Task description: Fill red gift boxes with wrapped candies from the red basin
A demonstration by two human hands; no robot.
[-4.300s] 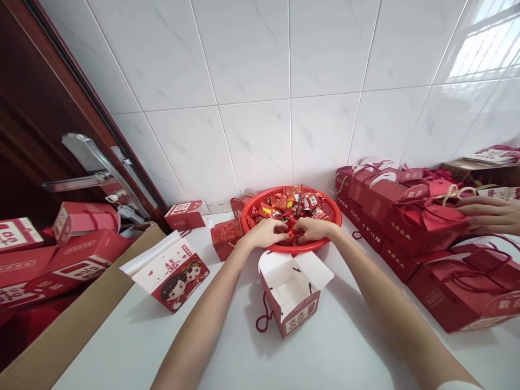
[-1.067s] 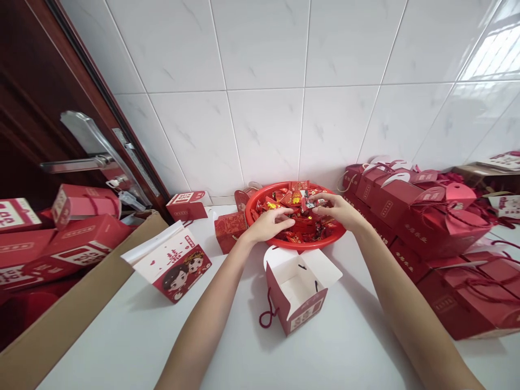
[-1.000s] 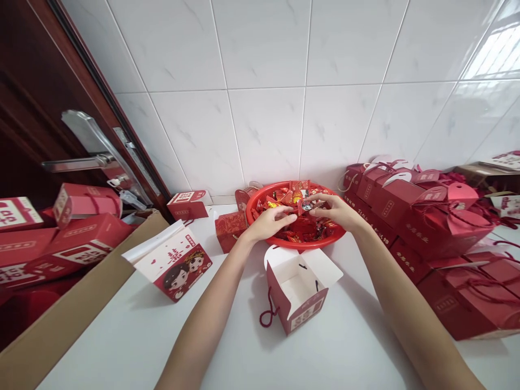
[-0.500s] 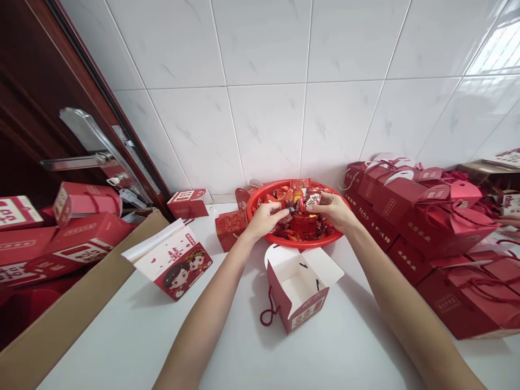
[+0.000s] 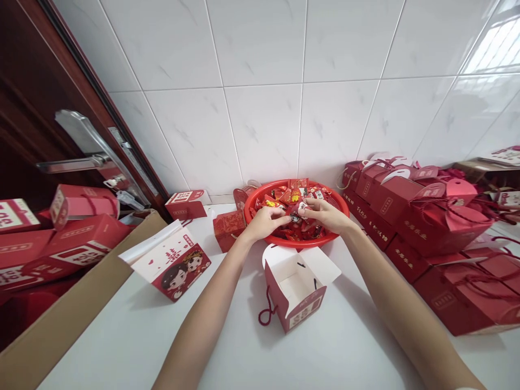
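A red plastic basket (image 5: 343, 227) full of wrapped candies (image 5: 294, 195) stands against the wall. My left hand (image 5: 265, 223) reaches over its near left side, thumb and fingers closed together; what they pinch is hard to make out among the wrappers. From the right, my right hand (image 5: 328, 216) pinches a red-and-white wrapped candy (image 5: 303, 208) over the pile. The two sets of fingertips are close together. In front of the basket sits an open red gift box (image 5: 303, 314), its white inside showing and a dark red cord loop hanging at its left.
An open box with cartoon figures (image 5: 182, 271) stands at left, near a small red box (image 5: 228, 230). A cardboard carton (image 5: 87, 290) holding red boxes is at far left, below a door handle (image 5: 77, 162). Stacked closed red boxes (image 5: 410, 216) fill the right side.
My right hand has moved slightly left and down over the candies, closer to my left hand. The candy at its fingertips has shifted with it. The open gift box stays in place.
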